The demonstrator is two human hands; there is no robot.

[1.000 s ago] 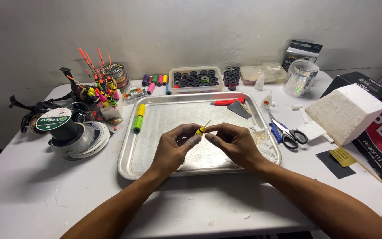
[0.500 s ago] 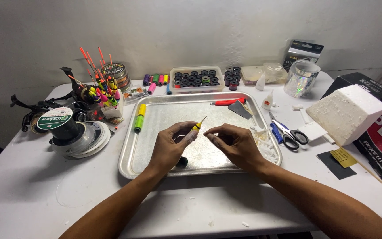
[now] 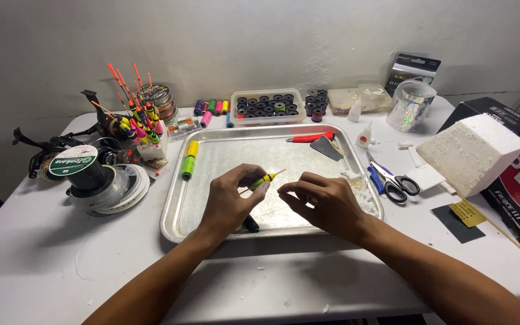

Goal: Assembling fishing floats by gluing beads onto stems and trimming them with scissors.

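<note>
My left hand [image 3: 233, 201] pinches a small yellow fishing float [image 3: 265, 179] with a thin pointed tip, held tilted over the metal tray [image 3: 224, 153]. My right hand [image 3: 323, 201] hovers just right of the float with fingertips pinched together, apparently on a thin line that I cannot make out. A dark marker-like stick [image 3: 250, 224] lies on the tray under my left hand. Yellow and green thread spools [image 3: 189, 159] lie end to end at the tray's left side.
A red-handled blade [image 3: 308, 138] and a grey wedge [image 3: 326, 147] lie at the tray's back. Scissors [image 3: 395, 180], a foam block [image 3: 470, 151], a box of black bobbins [image 3: 267, 106], line spools [image 3: 88, 171], a cup of bright floats [image 3: 139, 129] and a glue bottle [image 3: 364, 135] surround the tray.
My hands have drawn apart: the left keeps the yellow float, tilted tip-right, while the right has moved slightly right and away from it.
</note>
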